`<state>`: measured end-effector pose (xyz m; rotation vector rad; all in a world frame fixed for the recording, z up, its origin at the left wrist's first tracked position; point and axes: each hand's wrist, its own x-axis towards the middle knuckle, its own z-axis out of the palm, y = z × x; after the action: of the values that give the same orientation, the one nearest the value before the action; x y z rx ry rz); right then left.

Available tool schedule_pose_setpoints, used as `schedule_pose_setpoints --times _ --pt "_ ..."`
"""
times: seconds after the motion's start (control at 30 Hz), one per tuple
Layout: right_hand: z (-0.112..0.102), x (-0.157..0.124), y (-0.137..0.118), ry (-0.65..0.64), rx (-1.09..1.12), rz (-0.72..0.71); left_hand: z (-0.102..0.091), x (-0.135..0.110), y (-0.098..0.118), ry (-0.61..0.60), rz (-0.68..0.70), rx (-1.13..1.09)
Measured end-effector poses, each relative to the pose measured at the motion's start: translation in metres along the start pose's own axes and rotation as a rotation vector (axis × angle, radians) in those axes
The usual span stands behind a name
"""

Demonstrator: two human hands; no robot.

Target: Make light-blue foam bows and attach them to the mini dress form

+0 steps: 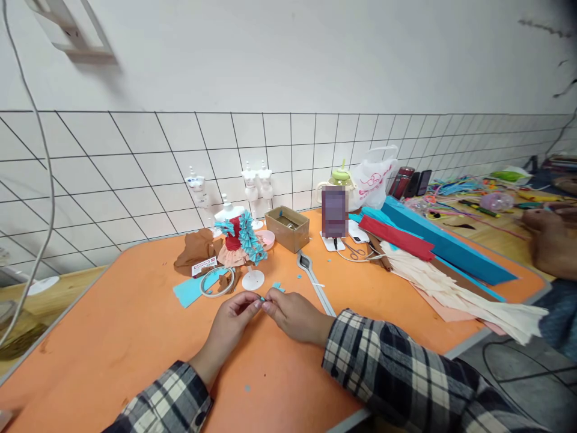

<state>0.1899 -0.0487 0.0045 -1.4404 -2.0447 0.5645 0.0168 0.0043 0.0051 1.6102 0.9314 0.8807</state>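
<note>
My left hand and my right hand meet over the orange table, fingers pinched together on a small teal paper piece. Just beyond them stands a small white mannequin wearing a red, pink and teal ruffled paper dress. A roll of tape lies on a teal paper sheet to its left. More teal scraps lie by my right fingers.
A cardboard box, brown crepe paper, a phone on a stand, scissors, and red, blue and cream crepe paper crowd the far side. Spare white mannequins stand by the tiled wall. Another person's hand is at right.
</note>
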Motion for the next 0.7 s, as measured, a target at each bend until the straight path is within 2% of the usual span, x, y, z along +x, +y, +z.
schedule_pose_setpoints --times 0.4,0.7 --pt "0.0032 0.0022 -0.0019 0.027 0.101 0.018 -0.0014 0.0027 -0.0032 0.003 -0.006 -0.066" --pt "0.0038 0.0038 0.0005 0.039 0.156 0.014 -0.0013 0.0005 -0.0007 -0.031 -0.002 -0.032"
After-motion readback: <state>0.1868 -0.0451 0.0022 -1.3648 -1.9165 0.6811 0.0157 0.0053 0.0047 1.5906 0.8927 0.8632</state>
